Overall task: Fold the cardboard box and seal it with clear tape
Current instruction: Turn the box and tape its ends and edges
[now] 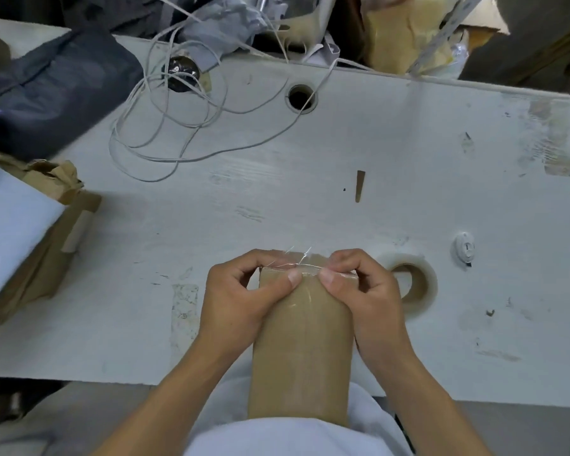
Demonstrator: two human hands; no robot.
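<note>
I've got the cardboard box dead centre, standing long and narrow, its long axis running straight away from me: near end down by the white shirt at my chest, far end pointing out across the white table. It overhangs the table's near edge. Left hand is curled round the far left corner, thumb flat across the top face. Right hand mirrors it on the far right corner, thumb pressing down just beside the other thumb. Between and under the two thumbs runs a strip of clear tape, crinkled, crossing the box's far edge, with loose wisps sticking up. A glossy seam of tape also runs lengthwise down the middle of the top face. Just right of my right hand, the tape roll lies flat on the table. Up left, a tangle of white cord; far left, a crumpled brown package.
</note>
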